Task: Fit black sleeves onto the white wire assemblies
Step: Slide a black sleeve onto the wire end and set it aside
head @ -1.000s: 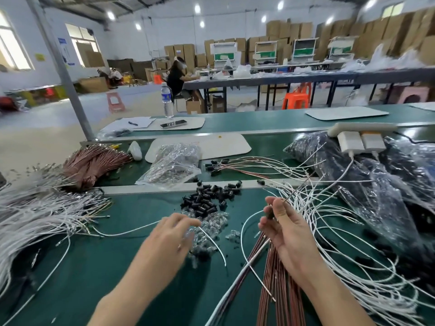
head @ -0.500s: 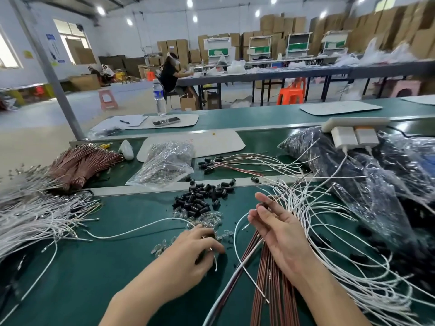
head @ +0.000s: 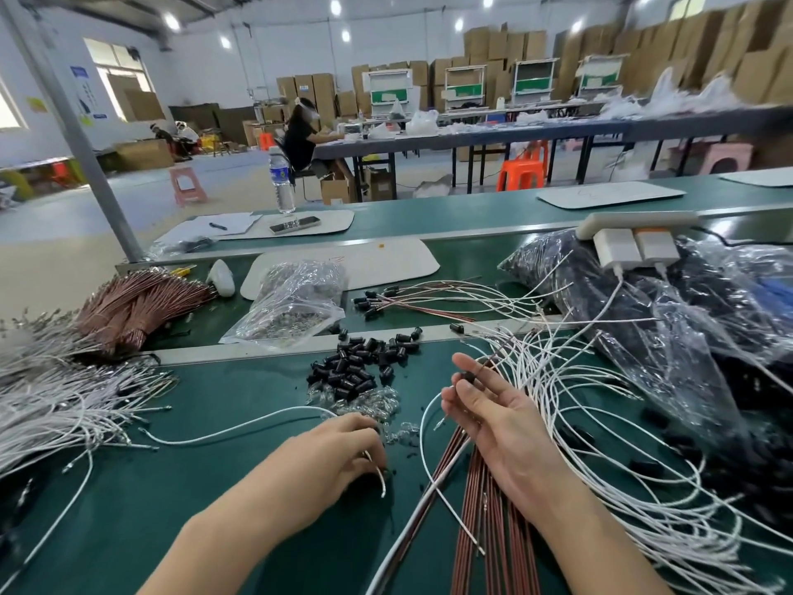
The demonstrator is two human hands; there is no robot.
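A pile of black sleeves (head: pixel 360 367) lies on the green bench, with small clear bulbs (head: pixel 377 403) just in front of it. My left hand (head: pixel 339 461) is curled down on the bench and pinches a white wire (head: pixel 240 427); the wire's end sticks out below my fingers. My right hand (head: pixel 493 423) is raised, its fingers nearly straight, and a black sleeve on a brown wire (head: pixel 467 377) is pinched at its fingertips. Loose white wires (head: pixel 600 427) spread out to the right of that hand. Brown wires (head: pixel 493 534) lie under my right wrist.
A big bundle of white wires (head: pixel 51 401) and a copper-coloured bundle (head: pixel 133 307) lie at the left. A clear bag of parts (head: pixel 296 311) sits behind the sleeves. Plastic bags of black parts (head: pixel 643 319) and a power strip (head: pixel 631 234) fill the right.
My left hand has drawn back from the bulb pile toward me, bringing the white wire's end with it. My right hand keeps its place with the sleeved wire.
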